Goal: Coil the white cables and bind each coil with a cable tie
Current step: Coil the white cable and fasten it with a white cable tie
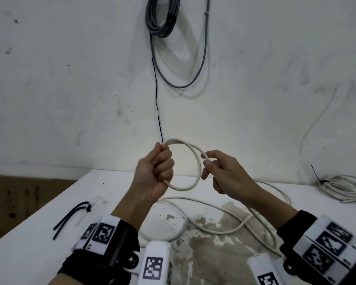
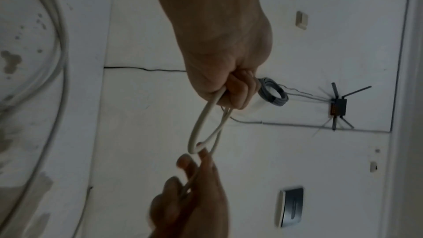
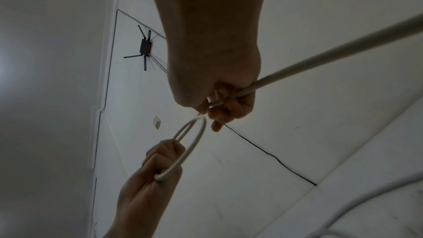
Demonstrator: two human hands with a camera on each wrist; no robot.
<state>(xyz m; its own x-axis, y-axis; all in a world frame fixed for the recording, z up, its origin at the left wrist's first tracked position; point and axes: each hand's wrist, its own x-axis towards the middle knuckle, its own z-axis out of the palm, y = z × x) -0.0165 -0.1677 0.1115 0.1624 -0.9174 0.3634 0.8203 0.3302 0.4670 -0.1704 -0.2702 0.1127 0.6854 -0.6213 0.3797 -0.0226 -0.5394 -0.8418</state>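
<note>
**Midway through a coil, both hands on the cable**

Up above the table (image 1: 39, 239), the left hand (image 1: 155, 171) is clenched in a fist around the cable (image 1: 196, 161), gripping a small loop of two or so turns that stands upright between the hands. Across from it, the right hand (image 1: 222, 173) pinches the cable at the loop's far side between thumb and fingers, the other fingers loosely curled. The right wrist view shows the cable passing through that hand and running off taut toward the camera's right.

Below the hands, the rest of the cable sprawls in wide, loose curves over the stained tabletop, reaching under the right forearm.

At the table's far right lies a finished coil (image 1: 341, 187), bound with a black tie whose tail sticks up. Near the left edge lie spare ties (image 1: 71, 217), black, side by side.

On the wall hangs a grey coil (image 1: 162, 15), with a thin black wire dropping from it toward the table.
</note>
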